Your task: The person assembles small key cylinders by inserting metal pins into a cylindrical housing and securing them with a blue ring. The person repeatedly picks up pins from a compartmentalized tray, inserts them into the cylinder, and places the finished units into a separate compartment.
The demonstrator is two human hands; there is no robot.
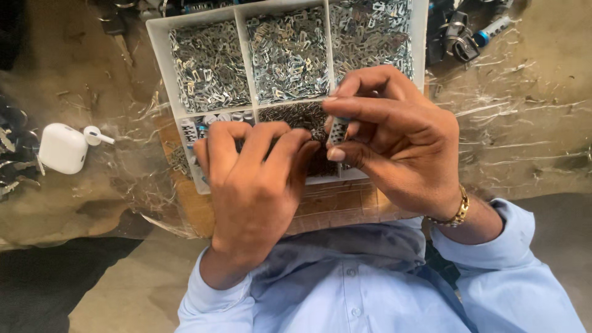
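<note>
Compartment tray [159,37] ahead, metal plates [290,52] inside, earbud case [61,148] left, hands before tray

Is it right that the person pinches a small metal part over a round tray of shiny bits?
Not quite: the tray is rectangular with compartments, not round. The head view shows it. The right hand does pinch a small metal part over it.

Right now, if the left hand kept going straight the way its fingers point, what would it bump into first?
Probably the white divided tray: the left hand has curled fingers aimed at its near compartments of small metal parts. It hovers above them, so depth is unclear.
</note>
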